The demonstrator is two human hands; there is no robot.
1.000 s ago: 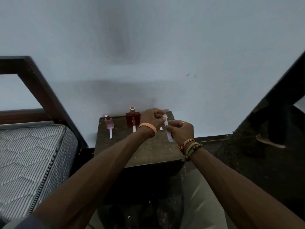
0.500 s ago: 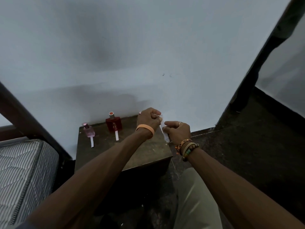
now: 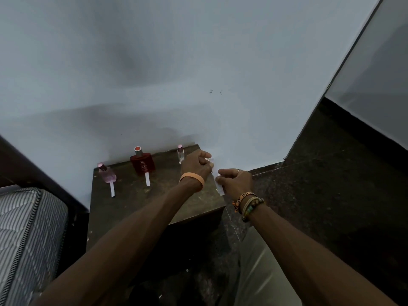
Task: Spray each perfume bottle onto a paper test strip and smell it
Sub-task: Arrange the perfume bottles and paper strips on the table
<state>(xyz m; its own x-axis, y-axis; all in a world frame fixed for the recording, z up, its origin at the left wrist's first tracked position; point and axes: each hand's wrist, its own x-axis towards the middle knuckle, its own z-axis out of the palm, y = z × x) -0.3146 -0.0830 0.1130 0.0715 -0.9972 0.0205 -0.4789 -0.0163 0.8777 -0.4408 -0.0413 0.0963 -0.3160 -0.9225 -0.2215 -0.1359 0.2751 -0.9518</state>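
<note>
Paper test strip (image 3: pixel 219 187) is nearest, pinched low down between thumb and forefinger of the right hand (image 3: pixel 236 182), over the right front corner of the counter (image 3: pixel 154 202). Its upper end runs up into the left hand (image 3: pixel 195 167), whose fingers are curled closed over the top. Whether a small bottle also sits in that fist I cannot tell.

The paper is thin and held at both ends, so a pull from either of the hands would likely crease or tear it. Any spray let go this close could wet the fingers rather than the strip and muddle the smelling.

Just beyond the left hand stands a slim clear bottle (image 3: pixel 180 154); a careless knuckle could tip it. Further left, the red bottle (image 3: pixel 142 165) and pink bottle (image 3: pixel 107 175) each have a loose strip lying in front, easily swapped.
</note>
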